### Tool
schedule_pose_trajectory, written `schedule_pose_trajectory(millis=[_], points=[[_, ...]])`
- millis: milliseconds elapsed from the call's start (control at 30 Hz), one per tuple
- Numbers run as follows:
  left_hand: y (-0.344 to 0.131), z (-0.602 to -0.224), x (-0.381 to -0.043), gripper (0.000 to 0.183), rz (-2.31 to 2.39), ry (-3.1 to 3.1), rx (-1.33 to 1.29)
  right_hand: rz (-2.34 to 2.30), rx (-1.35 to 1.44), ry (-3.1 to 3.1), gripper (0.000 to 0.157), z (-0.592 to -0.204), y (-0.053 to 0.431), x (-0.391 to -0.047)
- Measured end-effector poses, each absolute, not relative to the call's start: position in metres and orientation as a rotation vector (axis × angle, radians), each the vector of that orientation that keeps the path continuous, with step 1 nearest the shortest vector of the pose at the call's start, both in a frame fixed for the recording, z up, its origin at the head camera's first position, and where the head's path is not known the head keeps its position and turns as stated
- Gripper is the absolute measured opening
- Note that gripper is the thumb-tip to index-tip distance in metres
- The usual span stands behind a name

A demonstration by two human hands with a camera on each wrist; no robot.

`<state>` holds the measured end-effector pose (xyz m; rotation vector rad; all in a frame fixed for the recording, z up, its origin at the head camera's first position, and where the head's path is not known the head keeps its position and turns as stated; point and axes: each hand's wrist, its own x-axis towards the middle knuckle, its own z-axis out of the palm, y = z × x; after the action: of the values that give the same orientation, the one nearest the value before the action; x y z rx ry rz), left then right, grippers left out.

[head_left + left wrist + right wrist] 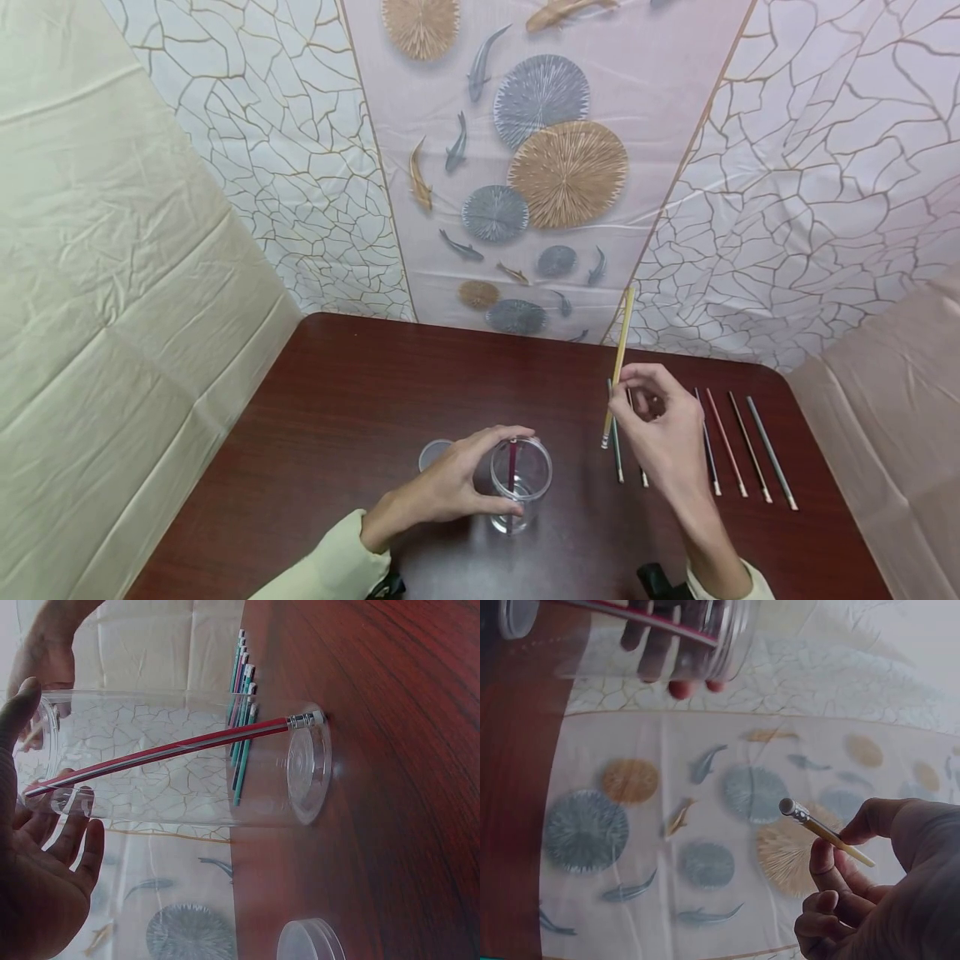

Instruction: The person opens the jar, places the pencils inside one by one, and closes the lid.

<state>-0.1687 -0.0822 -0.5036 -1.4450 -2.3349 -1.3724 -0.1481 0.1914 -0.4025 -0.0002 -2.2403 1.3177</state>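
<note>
"What's at the far left of the lower middle?"

"A clear lid [435, 454] on the dark table [337, 400], just beside the left hand [457, 483]. That hand curves round the clear jar [531, 487] near its rim, thumb on the near side, fingers on the far side. Inside, a red pencil [512, 467] leans, eraser end at the bottom."

"How should that grip be?"

"Firm but light, I'd say, so the jar doesn't tip, with the fingertips clear of the mouth."

"And right of centre?"

"A yellow pencil [625, 333], well apart from the jar, slanting with its eraser end down. The right hand [671, 425] pinches it between thumb and fingertips, the other fingers loosely bent."

"Any advice there?"

"Keep the pinch above the eraser end and the slant steady. At the jar's mouth, I'd line it up away from the red pencil and lower it rather than drop it."

"Further right?"

"More pencils [749, 447] lie in a spaced row, some partly behind the hand; a sleeve could nudge them."
</note>
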Motion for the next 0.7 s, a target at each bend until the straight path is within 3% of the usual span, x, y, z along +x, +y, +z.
schedule_pose_trajectory(millis=[700], points=[[-0.083,-0.504,-0.169,0.091,-1.377,-2.335,-1.442,1.599,0.247,-2.104,0.028,-0.393,0.169,-0.125]])
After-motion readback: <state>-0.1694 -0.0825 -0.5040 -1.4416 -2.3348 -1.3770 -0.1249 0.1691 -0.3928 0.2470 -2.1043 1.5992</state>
